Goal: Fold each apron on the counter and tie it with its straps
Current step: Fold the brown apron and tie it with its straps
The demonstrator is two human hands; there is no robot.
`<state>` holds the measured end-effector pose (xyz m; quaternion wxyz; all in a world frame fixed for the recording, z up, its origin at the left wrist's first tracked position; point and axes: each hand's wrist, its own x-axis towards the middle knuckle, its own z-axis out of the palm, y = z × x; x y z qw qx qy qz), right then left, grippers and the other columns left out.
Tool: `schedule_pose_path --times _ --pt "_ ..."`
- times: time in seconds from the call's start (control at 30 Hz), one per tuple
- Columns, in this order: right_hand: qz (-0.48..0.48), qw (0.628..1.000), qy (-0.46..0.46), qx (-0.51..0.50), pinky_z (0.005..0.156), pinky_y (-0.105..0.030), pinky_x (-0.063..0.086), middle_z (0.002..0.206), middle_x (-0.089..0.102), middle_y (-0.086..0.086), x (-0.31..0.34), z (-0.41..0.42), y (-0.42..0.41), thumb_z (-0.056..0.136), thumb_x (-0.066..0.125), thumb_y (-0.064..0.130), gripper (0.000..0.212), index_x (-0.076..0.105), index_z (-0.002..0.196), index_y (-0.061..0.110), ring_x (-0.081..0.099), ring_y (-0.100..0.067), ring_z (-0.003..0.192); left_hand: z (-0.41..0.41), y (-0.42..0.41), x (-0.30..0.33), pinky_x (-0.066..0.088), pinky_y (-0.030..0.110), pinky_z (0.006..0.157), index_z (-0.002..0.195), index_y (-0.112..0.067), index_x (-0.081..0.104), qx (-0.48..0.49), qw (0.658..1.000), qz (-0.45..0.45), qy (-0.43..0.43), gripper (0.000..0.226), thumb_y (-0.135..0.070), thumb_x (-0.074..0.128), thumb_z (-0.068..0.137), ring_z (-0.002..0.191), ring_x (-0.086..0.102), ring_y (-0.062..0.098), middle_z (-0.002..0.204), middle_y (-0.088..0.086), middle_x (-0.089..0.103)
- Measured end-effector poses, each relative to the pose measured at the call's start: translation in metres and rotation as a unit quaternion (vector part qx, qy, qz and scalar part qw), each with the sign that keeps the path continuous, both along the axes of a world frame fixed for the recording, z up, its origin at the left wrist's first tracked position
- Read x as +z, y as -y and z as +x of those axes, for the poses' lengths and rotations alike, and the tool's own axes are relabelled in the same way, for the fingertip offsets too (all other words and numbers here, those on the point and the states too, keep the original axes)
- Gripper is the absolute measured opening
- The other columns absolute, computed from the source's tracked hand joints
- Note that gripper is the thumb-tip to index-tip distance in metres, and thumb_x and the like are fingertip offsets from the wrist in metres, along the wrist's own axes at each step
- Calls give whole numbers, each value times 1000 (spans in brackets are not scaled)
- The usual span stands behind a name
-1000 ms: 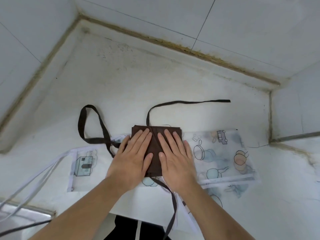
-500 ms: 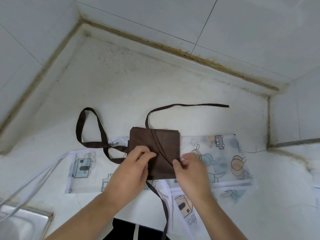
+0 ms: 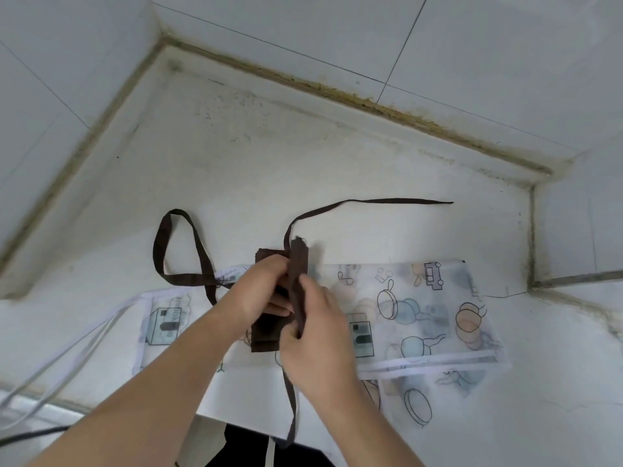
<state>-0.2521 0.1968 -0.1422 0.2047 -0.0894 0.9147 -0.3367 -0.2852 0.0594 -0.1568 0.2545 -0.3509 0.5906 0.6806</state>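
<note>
A folded brown apron (image 3: 266, 333) lies on the white counter (image 3: 269, 156), on top of a clear apron with cartoon prints (image 3: 421, 308). My right hand (image 3: 312, 335) grips the brown apron's right edge and lifts it upright. On the left part of the bundle my left hand (image 3: 259, 291) holds the fabric with curled fingers. One brown strap (image 3: 371, 203) runs back and right across the counter, and another forms a loop (image 3: 175, 247) to the left. A third brown strap (image 3: 291, 409) hangs over the front edge.
White straps (image 3: 77, 355) of the printed apron trail off to the left front. Tiled walls close in the counter at the back and on both sides. A raised ledge (image 3: 580, 281) stands at the right. A dark cable (image 3: 30, 436) lies at the lower left.
Both hands lay flat on the brown bundle, then took hold of its edges. Now the right hand has raised the right side upright and swung it toward the left.
</note>
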Motion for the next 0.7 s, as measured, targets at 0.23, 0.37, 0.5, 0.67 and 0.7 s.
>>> schedule_pose_path --times 0.23,0.37,0.5,0.67,0.7 --pt "73 990 -76 92 96 -35 54 125 39 1 -27 27 23 79 70 12 79 39 152 17 47 -21 114 7 14 -17 56 34 91 110 -22 77 19 999 -9 -45 16 -28 67 100 107 75 26 104 2 81" --pt "103 988 -104 50 91 -29 54 124 42 2 -34 28 13 71 77 7 83 45 145 26 45 -18 110 4 10 -15 56 27 72 97 -17 77 36 997 -52 -47 19 -5 62 98 85 73 19 86 1 79" --pt "110 983 -137 60 79 -31 59 114 46 4 -40 32 7 65 76 -1 88 51 145 26 49 -17 103 10 11 -7 58 41 72 92 -20 67 -100 945 -295 -104 8 -20 59 93 76 65 16 80 -4 70" --pt "114 971 -198 63 78 -32 56 107 51 1 -38 35 7 64 69 -5 74 64 134 20 50 -20 99 12 21 -7 52 38 65 87 -22 56 -145 854 -481 -136 15 -32 64 95 77 59 21 82 -4 60" --pt "117 966 -218 74 81 -33 55 107 52 1 -37 37 9 66 66 -5 69 67 131 20 51 -21 98 13 25 -13 49 37 65 89 -20 56 -144 860 -471 -133 15 -30 66 96 78 58 21 84 -3 60"
